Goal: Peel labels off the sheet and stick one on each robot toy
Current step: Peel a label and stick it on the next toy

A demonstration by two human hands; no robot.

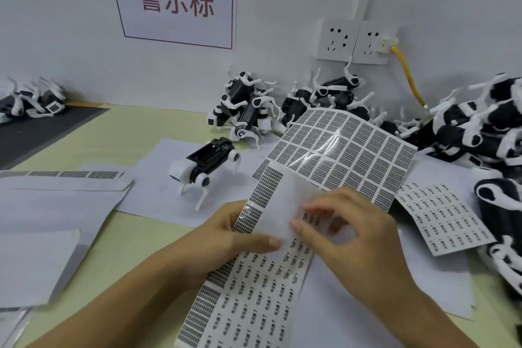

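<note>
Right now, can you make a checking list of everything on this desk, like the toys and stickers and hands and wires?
Surface: pale yellow-green table, mostly under white paper; a dark mat at far left.
Job's things: label sheet held up in the middle, its far end curling upward; one robot toy standing alone on paper; toy piles at back centre, right and far left.
Clutter: loose white sheets on the left; another printed sheet lying flat on the right.
Grippers: left hand grips the label sheet's edge; right hand pinches at it.
Cables: yellow cable plugged into a wall socket.
Surroundings: white wall, red-lettered sign.
</note>
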